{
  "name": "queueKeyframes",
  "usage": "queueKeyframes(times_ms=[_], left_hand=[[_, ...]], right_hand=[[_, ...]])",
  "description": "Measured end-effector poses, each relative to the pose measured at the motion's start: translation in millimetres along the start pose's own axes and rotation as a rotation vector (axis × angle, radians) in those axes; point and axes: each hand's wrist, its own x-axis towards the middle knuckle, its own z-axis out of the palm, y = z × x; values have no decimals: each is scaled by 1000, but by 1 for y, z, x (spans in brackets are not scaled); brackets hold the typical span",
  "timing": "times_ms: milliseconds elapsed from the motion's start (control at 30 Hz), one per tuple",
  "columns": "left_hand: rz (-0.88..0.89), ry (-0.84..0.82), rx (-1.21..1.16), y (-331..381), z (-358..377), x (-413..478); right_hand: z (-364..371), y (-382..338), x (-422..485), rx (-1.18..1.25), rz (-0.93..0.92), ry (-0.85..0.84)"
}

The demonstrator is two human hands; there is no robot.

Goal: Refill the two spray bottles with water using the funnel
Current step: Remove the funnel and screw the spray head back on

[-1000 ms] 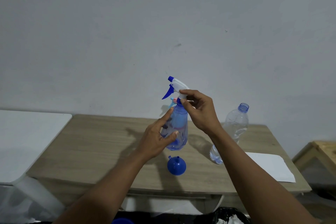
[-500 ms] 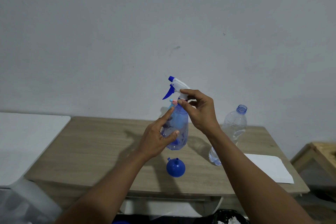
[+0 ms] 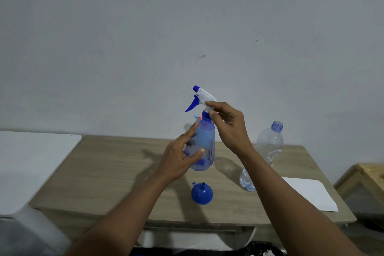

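Plain wall, wooden desk (image 3: 116, 172). Left hand (image 3: 180, 158) grips the upright spray bottle (image 3: 204, 147); right hand (image 3: 226, 124) pinches its collar directly above, funnel (image 3: 202, 193) waiting below.

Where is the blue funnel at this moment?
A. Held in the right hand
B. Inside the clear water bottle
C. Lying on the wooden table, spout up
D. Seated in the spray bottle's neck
C: the blue funnel rests wide end down on the wooden table, in front of the spray bottle, apart from both hands.
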Motion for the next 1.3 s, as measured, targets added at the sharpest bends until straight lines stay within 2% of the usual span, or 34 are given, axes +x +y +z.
queueKeyframes(times_ms=[267, 433, 567, 733, 933, 1067, 1300], left_hand=[[17, 0, -16, 1, 1, 1], [25, 29, -15, 2, 1, 1], [25, 17, -17, 4, 2, 0], [18, 38, -11, 5, 1, 2], [5, 26, -3, 4, 2, -1], [18, 33, 4, 4, 1, -1], [-1, 28, -15, 5, 4, -2]], right_hand=[[1, -3, 1, -49, -14, 6], [0, -1, -1, 29, 9, -29], [2, -6, 2, -51, 7, -3], [1, -5, 1, 35, 30, -38], [4, -7, 2, -50, -1, -14], [2, -4, 0, 41, 28, -21], [5, -4, 1, -42, -8, 8]])
